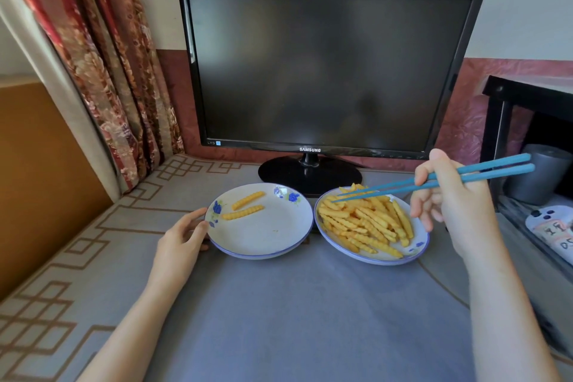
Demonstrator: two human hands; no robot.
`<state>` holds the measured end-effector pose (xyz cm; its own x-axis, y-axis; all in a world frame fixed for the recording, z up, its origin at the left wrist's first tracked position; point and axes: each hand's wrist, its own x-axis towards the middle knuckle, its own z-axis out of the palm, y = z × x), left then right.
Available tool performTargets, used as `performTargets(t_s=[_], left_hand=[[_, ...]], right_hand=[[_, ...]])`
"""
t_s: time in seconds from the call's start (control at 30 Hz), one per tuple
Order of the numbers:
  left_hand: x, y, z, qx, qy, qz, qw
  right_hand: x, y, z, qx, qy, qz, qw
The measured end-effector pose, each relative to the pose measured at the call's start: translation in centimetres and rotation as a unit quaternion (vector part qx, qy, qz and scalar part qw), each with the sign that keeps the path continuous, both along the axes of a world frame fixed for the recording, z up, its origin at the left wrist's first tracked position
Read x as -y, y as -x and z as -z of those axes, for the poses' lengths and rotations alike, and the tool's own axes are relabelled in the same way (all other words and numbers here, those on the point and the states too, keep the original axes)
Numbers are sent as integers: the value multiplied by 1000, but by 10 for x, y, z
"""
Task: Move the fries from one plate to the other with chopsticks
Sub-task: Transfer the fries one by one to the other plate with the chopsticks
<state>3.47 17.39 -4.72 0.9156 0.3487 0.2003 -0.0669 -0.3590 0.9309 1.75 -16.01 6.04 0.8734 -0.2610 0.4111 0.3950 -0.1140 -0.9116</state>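
Note:
Two white plates with blue rims stand side by side on the grey table. The left plate (266, 236) holds two crinkle-cut fries (246, 206) near its far left side. The right plate (417, 250) carries a heap of fries (364, 222). My right hand (455, 205) grips a pair of blue chopsticks (449, 178) above the right plate; their tips hover over the far left part of the heap with no fry between them. My left hand (183, 239) rests on the left rim of the left plate, fingers loosely curved against it.
A black monitor (328, 71) on a round stand (310, 175) rises just behind the plates. A patterned curtain (102, 56) hangs at the back left. At the right, a black shelf (527, 121) holds a grey cup (539, 177).

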Motion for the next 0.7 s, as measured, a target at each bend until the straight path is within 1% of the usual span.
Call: performTargets(t_s=[0.1,0.17,0.27,0.37,0.5,0.6,0.7], left_hand=[[0,0,0,1,-2,-4,1000],[1,0,-1,2,-4,-6,1000],[1,0,-1,3,-2,-7,1000],[1,0,-1,2,-3,-6,1000],[-1,-1,1,0,-2,-3,1000],[-1,-2,1,1,-5,-4,1000],[-1,-2,1,3,-6,-5,1000]], right_hand=[[-8,2,0,22,-23,-11,999],[-20,0,2,27,-21,-26,999],[-43,-2,10,19,0,-59,998],[-68,-5,23,4,20,-114,993],[-93,-16,38,-17,22,-171,985],[-104,-23,43,-27,15,-181,983],[-110,-27,45,-27,30,-177,983]])
